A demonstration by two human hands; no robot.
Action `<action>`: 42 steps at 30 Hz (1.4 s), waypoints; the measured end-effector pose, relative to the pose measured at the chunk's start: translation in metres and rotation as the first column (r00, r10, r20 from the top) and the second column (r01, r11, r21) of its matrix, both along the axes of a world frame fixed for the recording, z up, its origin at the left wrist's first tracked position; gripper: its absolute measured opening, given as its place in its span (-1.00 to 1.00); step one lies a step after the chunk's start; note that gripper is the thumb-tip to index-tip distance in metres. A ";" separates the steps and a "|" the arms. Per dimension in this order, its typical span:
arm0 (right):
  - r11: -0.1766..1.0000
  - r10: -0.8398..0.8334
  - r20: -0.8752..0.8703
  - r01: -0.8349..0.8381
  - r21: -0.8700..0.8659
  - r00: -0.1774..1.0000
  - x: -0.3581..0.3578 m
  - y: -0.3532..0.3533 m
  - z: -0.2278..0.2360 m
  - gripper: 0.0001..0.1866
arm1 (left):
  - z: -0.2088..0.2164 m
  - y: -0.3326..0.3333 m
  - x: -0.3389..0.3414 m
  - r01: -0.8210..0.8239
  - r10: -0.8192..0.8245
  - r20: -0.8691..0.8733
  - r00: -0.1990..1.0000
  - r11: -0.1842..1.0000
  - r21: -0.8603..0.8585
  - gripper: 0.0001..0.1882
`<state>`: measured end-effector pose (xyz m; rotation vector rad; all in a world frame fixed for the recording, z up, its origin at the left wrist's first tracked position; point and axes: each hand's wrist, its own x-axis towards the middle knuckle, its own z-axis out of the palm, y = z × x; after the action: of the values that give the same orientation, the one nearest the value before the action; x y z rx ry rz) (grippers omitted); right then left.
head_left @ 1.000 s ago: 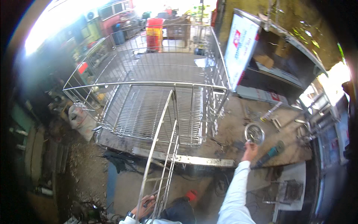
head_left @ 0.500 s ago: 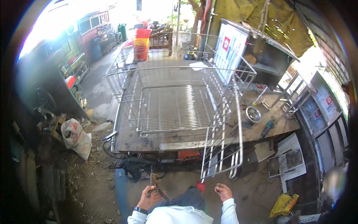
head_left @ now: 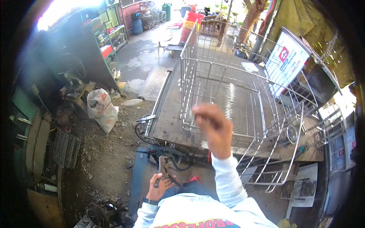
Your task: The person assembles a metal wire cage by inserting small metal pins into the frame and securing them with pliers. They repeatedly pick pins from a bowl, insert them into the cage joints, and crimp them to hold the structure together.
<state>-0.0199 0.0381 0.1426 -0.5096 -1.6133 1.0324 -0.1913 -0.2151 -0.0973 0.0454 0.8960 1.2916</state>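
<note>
My left hand (head_left: 161, 187) is low beside my body, its thumb and fingers closed round a rusty brown metal tool (head_left: 163, 167) with a dark bar. Its exact kind is unclear. Raised over the near edge of the workbench (head_left: 161, 127), my right hand (head_left: 216, 131) is blurred, with its fingers curled in; whatever they may hold cannot be made out. Behind that hand a large welded wire rack (head_left: 224, 66) stands on the bench, its open frame sticking out past the near right edge. The hand covers part of the rack's near left corner.
A clamp (head_left: 146, 119) with a cable sits at the bench's left corner. Dark cables (head_left: 173, 157) hang below the near edge. A white sack (head_left: 102, 110) stands on gravelly ground to the left. An angle grinder (head_left: 301, 150) and a metal bowl (head_left: 291, 134) lie on the right side.
My right hand has risen from beside my body to in front of the rack. The view has swung left, so the bench appears farther right. My left hand keeps hold of the tool.
</note>
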 end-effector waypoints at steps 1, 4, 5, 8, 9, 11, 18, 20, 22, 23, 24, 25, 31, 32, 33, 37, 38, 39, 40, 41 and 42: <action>0.976 -0.087 -0.025 0.091 0.196 0.996 -0.016 0.022 0.022 -0.71 | 0.011 0.003 -0.001 -0.032 0.030 0.015 0.999 0.994 0.107 -0.24; 0.831 -0.318 -0.070 0.313 0.460 0.946 -0.047 0.076 0.069 -0.71 | 0.036 0.016 -0.011 -0.062 0.071 -0.096 0.993 0.994 0.089 -0.17; 0.792 -0.365 -0.048 0.337 0.509 0.930 -0.052 0.090 0.080 -0.72 | 0.042 0.021 -0.016 -0.062 0.075 -0.126 0.989 0.993 0.105 -0.15; 0.837 -0.341 0.161 0.221 0.501 0.926 -0.060 0.114 0.092 -0.73 | 0.050 0.040 -0.036 -0.032 0.056 -0.141 0.988 0.986 0.166 -0.18; 0.897 -0.322 0.293 0.191 0.399 0.900 -0.063 0.117 0.094 -0.73 | 0.051 0.047 -0.046 -0.004 0.025 -0.143 0.989 0.990 0.144 -0.19; 0.865 -0.351 0.344 0.161 0.476 0.871 -0.065 0.121 0.094 -0.75 | 0.052 0.062 -0.067 0.067 -0.045 -0.103 0.994 0.972 0.226 -0.21; 0.901 -0.351 0.550 0.113 0.419 0.758 -0.062 0.113 0.102 -0.74 | 0.051 0.109 -0.151 0.453 -0.404 -0.240 0.883 0.868 0.203 -0.24; 0.904 -0.355 0.569 0.118 0.410 0.742 -0.061 0.111 0.105 -0.73 | 0.054 0.122 -0.168 0.501 -0.469 -0.191 0.862 0.846 0.184 -0.24; 0.905 -0.353 0.581 0.110 0.411 0.733 -0.059 0.108 0.107 -0.70 | 0.057 0.135 -0.180 0.544 -0.516 -0.174 0.839 0.805 0.238 -0.25; 0.905 -0.356 0.576 0.118 0.409 0.735 -0.059 0.106 0.106 -0.69 | 0.059 0.142 -0.183 0.579 -0.555 -0.166 0.815 0.791 0.198 -0.25; 0.906 -0.354 0.565 0.123 0.405 0.746 -0.060 0.106 0.106 -0.68 | 0.062 0.147 -0.188 0.602 -0.581 -0.160 0.798 0.777 0.183 -0.26; 0.908 -0.339 0.548 0.115 0.402 0.765 -0.061 0.105 0.106 -0.68 | 0.064 0.152 -0.190 0.621 -0.601 -0.157 0.784 0.766 0.165 -0.26; 0.897 -0.404 0.567 0.190 0.399 0.718 -0.069 0.103 0.108 -0.65 | 0.075 0.164 -0.198 0.695 -0.672 -0.183 0.718 0.708 0.127 -0.25; 0.890 -0.425 0.562 0.214 0.403 0.710 -0.070 0.101 0.110 -0.64 | 0.075 0.164 -0.196 0.696 -0.672 -0.179 0.718 0.699 0.166 -0.24; 0.852 -0.468 0.491 0.227 0.472 0.735 -0.070 0.098 0.111 -0.65 | 0.074 0.165 -0.194 0.696 -0.671 -0.187 0.717 0.704 0.145 -0.24; 0.769 -0.548 0.235 0.373 0.519 0.803 -0.069 0.075 0.108 -0.69 | 0.070 0.167 -0.175 0.622 -0.590 -0.195 0.783 0.738 0.263 -0.21; 0.783 -0.551 0.192 0.423 0.456 0.812 -0.065 0.065 0.103 -0.70 | 0.072 0.166 -0.170 0.603 -0.564 -0.212 0.798 0.745 0.285 -0.19; 0.795 -0.568 0.177 0.481 0.370 0.804 -0.061 0.053 0.095 -0.71 | 0.075 0.166 -0.164 0.576 -0.522 -0.243 0.817 0.749 0.328 -0.17; 0.875 -0.472 0.212 0.426 0.231 0.856 -0.053 0.036 0.087 -0.71 | 0.079 0.166 -0.157 0.554 -0.476 -0.286 0.831 0.754 0.354 -0.15; 0.930 -0.366 0.265 0.363 0.062 0.892 -0.046 0.019 0.076 -0.71 | 0.086 0.164 -0.150 0.533 -0.429 -0.328 0.842 0.758 0.375 -0.12; 0.958 -0.250 0.355 0.284 -0.046 0.901 -0.042 0.007 0.059 -0.65 | 0.093 0.165 -0.142 0.510 -0.391 -0.350 0.851 0.771 0.380 0.02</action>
<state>-0.0619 0.0455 0.2012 -0.9970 -1.7417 0.8458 -0.3334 -0.0500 -0.0041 0.7826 0.7072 1.0171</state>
